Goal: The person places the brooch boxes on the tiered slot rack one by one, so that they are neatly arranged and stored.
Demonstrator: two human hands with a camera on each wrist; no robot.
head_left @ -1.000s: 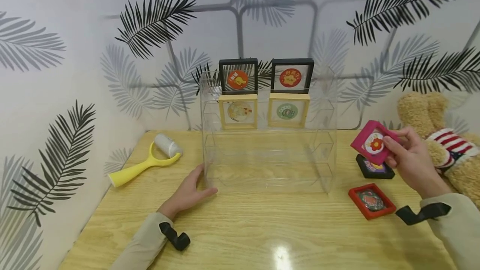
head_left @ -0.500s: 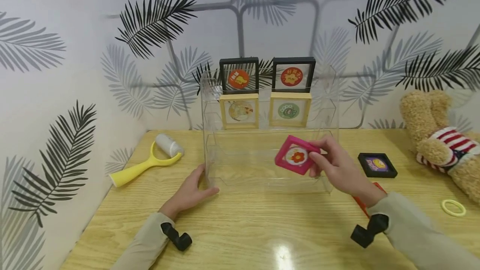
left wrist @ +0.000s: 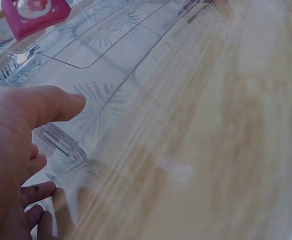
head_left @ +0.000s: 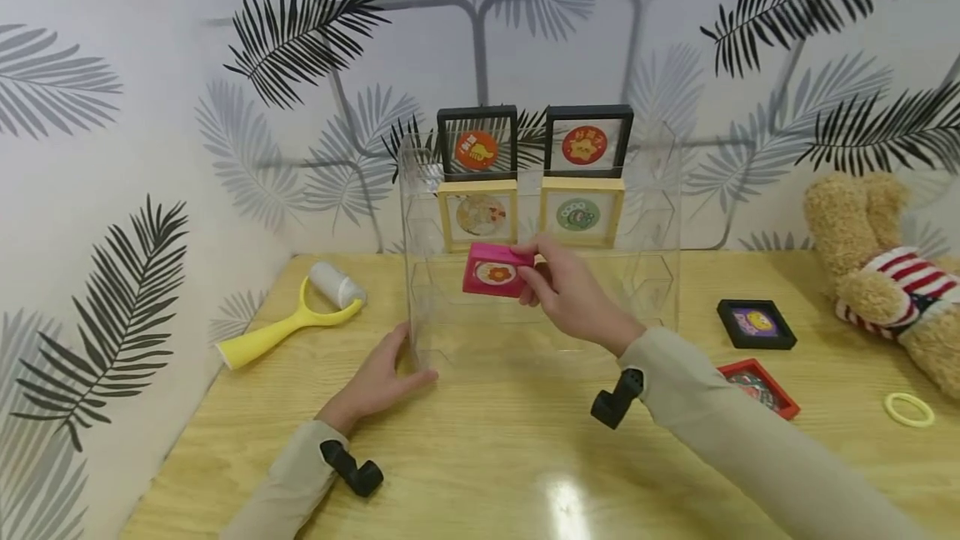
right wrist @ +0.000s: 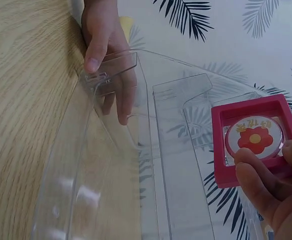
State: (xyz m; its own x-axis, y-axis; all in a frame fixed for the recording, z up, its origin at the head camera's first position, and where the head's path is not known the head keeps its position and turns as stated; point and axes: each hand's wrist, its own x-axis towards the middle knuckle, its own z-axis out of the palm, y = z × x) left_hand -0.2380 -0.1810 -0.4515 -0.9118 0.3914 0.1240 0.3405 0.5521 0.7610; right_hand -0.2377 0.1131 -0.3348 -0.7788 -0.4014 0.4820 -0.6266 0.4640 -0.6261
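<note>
We seem to be in a home: a leaf-print wall [head_left: 555, 40], wood-grain table [head_left: 465, 457] and teddy bear [head_left: 862, 282] suggest it.

Left forearm [head_left: 285, 477] is lying at near left, slanting far and rightward. Left hand [head_left: 381, 373] is extending loose fingers toward the far side, thumb [left wrist: 60, 103] standing apart and pointing right. Right forearm [head_left: 757, 440] is slanting leftward from near right; right hand [head_left: 576, 294] is hovering farther off than the left, thumb and fingers pinching.
</note>
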